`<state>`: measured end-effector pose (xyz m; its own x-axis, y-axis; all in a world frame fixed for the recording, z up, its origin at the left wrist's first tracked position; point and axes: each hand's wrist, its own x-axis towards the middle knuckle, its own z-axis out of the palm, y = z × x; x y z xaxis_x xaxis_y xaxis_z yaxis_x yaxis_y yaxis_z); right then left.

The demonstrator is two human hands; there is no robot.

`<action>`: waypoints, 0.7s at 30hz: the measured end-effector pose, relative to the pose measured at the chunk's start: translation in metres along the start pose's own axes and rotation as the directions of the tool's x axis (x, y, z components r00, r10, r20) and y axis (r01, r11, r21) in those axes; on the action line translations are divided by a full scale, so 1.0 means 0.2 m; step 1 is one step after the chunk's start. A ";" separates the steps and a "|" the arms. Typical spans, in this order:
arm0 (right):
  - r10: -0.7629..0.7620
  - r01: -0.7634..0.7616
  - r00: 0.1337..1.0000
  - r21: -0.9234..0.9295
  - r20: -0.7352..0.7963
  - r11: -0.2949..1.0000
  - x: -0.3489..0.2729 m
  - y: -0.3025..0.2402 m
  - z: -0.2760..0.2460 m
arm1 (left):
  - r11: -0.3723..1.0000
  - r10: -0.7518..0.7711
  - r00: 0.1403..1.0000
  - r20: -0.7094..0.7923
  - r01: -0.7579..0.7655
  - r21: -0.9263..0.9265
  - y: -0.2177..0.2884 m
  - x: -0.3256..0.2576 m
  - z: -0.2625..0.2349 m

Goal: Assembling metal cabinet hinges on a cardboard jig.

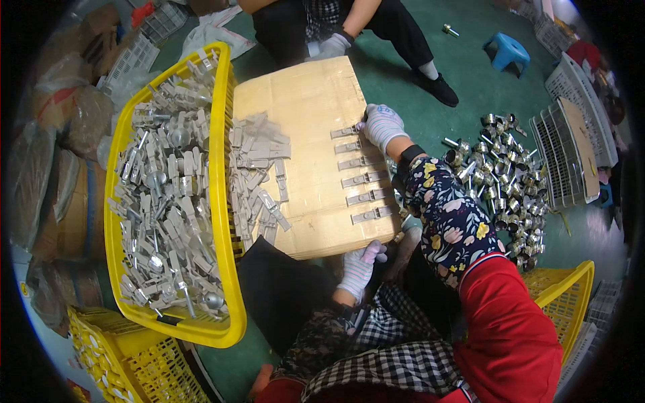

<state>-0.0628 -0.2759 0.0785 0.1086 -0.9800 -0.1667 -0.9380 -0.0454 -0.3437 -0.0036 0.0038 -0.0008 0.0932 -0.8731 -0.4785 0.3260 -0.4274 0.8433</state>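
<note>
A cardboard box point(306, 107) serves as a worktop in front of me. Several grey metal brackets lie in a column point(363, 178) along its right edge. My right hand point(381, 125), in a white glove, rests its fingers on the top bracket point(347, 131) of that column. My left hand point(359, 266), also gloved, sits low at the box's near edge with its fingers curled; I cannot tell whether anything is in it. A loose heap of the same grey brackets point(254, 171) lies on the box's left side.
A yellow crate point(222, 201) full of grey brackets stands at the left. A pile of shiny metal fittings point(500, 181) lies on the green floor at the right. Another person's gloved hand point(334, 46) is at the box's far edge. More crates and a blue stool point(507, 50) surround.
</note>
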 end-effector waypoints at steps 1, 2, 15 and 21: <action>0.011 -0.010 1.000 -0.036 0.011 0.999 -0.02 -0.01 0.00 | 1.000 -0.002 1.000 0.001 0.002 0.005 0.01 -0.01 0.00; 0.021 -0.020 1.000 -0.073 0.022 0.997 -0.04 -0.02 -0.01 | 1.000 -0.004 1.000 0.001 0.004 0.011 0.01 -0.02 0.00; 0.007 0.262 0.853 0.440 -0.522 0.859 -0.27 0.46 -0.29 | 0.996 0.091 0.994 0.059 -0.090 -0.008 -0.04 0.04 0.00; -0.101 0.155 0.938 -0.142 0.331 0.978 -0.66 0.79 0.31 | 0.994 0.074 0.995 0.066 -0.079 0.080 -0.01 0.05 -0.05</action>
<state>-0.2051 -0.1423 -0.0117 0.3053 -0.8508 -0.4278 -0.9469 -0.2236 -0.2309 0.0050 -0.0011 -0.0095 0.0552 -0.9159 -0.3975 0.2416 -0.3741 0.8954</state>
